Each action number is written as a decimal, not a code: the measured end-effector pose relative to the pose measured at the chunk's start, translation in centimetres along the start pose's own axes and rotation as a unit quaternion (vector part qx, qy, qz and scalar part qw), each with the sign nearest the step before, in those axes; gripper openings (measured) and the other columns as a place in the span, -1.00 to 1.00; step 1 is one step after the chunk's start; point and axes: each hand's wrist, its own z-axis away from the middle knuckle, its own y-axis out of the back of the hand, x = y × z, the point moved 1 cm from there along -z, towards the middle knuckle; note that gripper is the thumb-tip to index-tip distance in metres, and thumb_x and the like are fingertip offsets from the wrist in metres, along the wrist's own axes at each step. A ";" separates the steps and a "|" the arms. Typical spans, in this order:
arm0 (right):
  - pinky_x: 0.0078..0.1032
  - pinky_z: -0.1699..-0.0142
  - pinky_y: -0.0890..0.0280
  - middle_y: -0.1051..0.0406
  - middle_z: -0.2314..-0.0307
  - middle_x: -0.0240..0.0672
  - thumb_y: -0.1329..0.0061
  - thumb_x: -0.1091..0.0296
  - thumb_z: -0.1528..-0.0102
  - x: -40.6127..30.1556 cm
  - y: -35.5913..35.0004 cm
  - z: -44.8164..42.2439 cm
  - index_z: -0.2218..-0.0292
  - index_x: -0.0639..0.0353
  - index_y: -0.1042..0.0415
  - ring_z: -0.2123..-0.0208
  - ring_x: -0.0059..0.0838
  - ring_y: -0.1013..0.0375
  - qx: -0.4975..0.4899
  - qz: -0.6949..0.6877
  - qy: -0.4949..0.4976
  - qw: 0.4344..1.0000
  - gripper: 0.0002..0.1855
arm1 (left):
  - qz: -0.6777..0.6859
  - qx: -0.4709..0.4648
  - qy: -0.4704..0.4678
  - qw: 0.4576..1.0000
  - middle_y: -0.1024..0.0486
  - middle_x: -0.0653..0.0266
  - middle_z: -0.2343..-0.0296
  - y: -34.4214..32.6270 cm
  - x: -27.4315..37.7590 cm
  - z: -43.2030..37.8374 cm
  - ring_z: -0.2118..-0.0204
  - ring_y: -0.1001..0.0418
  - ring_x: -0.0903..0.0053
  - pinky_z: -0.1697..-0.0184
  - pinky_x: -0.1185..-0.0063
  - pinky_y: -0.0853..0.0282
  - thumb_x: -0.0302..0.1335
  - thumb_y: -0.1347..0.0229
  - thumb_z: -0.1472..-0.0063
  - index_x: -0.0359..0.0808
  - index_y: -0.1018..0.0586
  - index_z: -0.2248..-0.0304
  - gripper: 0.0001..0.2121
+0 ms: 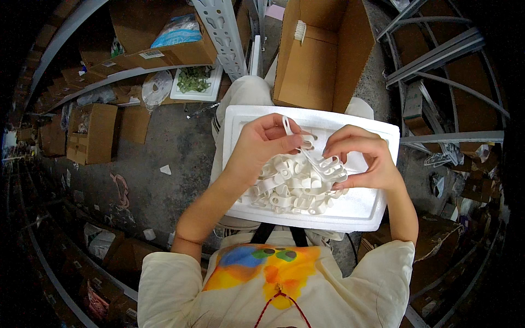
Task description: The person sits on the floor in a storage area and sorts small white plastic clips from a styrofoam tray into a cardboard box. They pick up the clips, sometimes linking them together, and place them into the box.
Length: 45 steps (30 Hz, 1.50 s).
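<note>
My left hand (270, 141) pinches a white plastic hook (286, 125) with a long loop, together with another curved white piece between thumb and fingers. Running right from there is a row of nested white plastic hooks (328, 167). The thumb and fingertips of my right hand (361, 158) bracket that row at its right end, with the thumb against its lower edge. Beneath both hands, a heap of loose white plastic hooks (291, 184) lies on a white foam lid (365, 209) that rests across my lap. My fingers partly cover the held pieces.
Beyond the lid stands an open cardboard box (307, 69) with a row of white hooks (300, 32) inside. At left, a metal shelf post (223, 37) rises near a white foam tray (215, 84) of green pieces (192, 80). Another cardboard box (92, 133) sits on the concrete floor.
</note>
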 end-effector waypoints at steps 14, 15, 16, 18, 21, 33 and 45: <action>-0.66 0.36 -0.26 -0.33 0.38 -0.30 -0.21 0.47 0.44 -0.1 0.0 0.2 0.33 0.25 -0.42 0.43 -0.54 -0.32 0.032 -0.037 -0.030 0.998 -0.50 | 0.110 -0.006 0.059 0.992 -0.42 0.26 0.38 -1.6 -1.5 0.6 0.35 -0.39 0.63 0.29 0.68 -0.34 -0.49 -0.04 -0.03 -0.35 -0.42 0.36 -0.84; -0.65 0.34 -0.27 -0.32 0.37 -0.29 -0.21 0.47 0.44 0.1 0.0 0.2 0.33 0.25 -0.42 0.41 -0.53 -0.32 0.026 -0.021 -0.016 0.999 -0.50 | 0.113 -0.011 0.060 0.992 -0.41 0.26 0.38 -1.6 -1.5 0.7 0.34 -0.39 0.62 0.29 0.67 -0.34 -0.49 -0.04 -0.03 -0.35 -0.42 0.35 -0.83; -0.64 0.34 -0.27 -0.32 0.37 -0.29 -0.20 0.46 0.43 0.1 0.1 0.1 0.33 0.24 -0.42 0.39 -0.52 -0.32 0.030 -0.006 0.002 1.000 -0.51 | 0.116 -0.016 0.061 0.991 -0.41 0.26 0.37 -1.6 -1.4 0.8 0.33 -0.38 0.62 0.28 0.66 -0.34 -0.48 -0.03 -0.04 -0.35 -0.42 0.34 -0.82; -0.62 0.33 -0.27 -0.32 0.36 -0.28 -0.20 0.45 0.42 0.1 0.1 0.0 0.33 0.23 -0.42 0.36 -0.50 -0.33 0.037 0.024 0.037 0.998 -0.51 | 0.137 -0.030 0.068 0.988 -0.41 0.27 0.35 -1.6 -1.4 0.8 0.32 -0.38 0.60 0.27 0.64 -0.34 -0.46 -0.02 -0.05 -0.35 -0.42 0.32 -0.81; -0.62 0.33 -0.27 -0.34 0.34 -0.27 -0.19 0.44 0.41 -0.1 0.0 -0.2 0.33 0.21 -0.42 0.32 -0.49 -0.32 0.062 0.014 0.046 0.997 -0.52 | 0.184 -0.049 0.091 0.977 -0.40 0.27 0.34 -1.7 -1.5 0.7 0.30 -0.38 0.58 0.25 0.62 -0.34 -0.41 0.00 -0.07 -0.34 -0.41 0.31 -0.80; -0.65 0.37 -0.26 -0.33 0.31 -0.24 -0.18 0.42 0.37 -0.1 -0.2 -0.5 0.30 0.22 -0.41 0.37 -0.51 -0.34 0.096 0.059 0.050 0.992 -0.52 | 0.244 -0.027 0.122 0.962 -0.32 0.23 0.22 -2.7 -1.2 1.0 0.14 -0.29 0.48 0.06 0.49 -0.21 -0.27 0.13 -0.13 -0.27 -0.30 0.18 -0.69; -0.64 0.38 -0.26 -0.33 0.31 -0.26 -0.18 0.38 0.36 0.0 -0.4 -0.6 0.31 0.22 -0.40 0.40 -0.52 -0.33 0.120 0.111 0.087 0.983 -0.52 | 0.195 0.011 0.092 0.976 -0.35 0.20 0.25 -3.3 -0.5 1.1 0.21 -0.36 0.44 0.15 0.51 -0.30 -0.32 0.10 -0.13 -0.33 -0.30 0.16 -0.68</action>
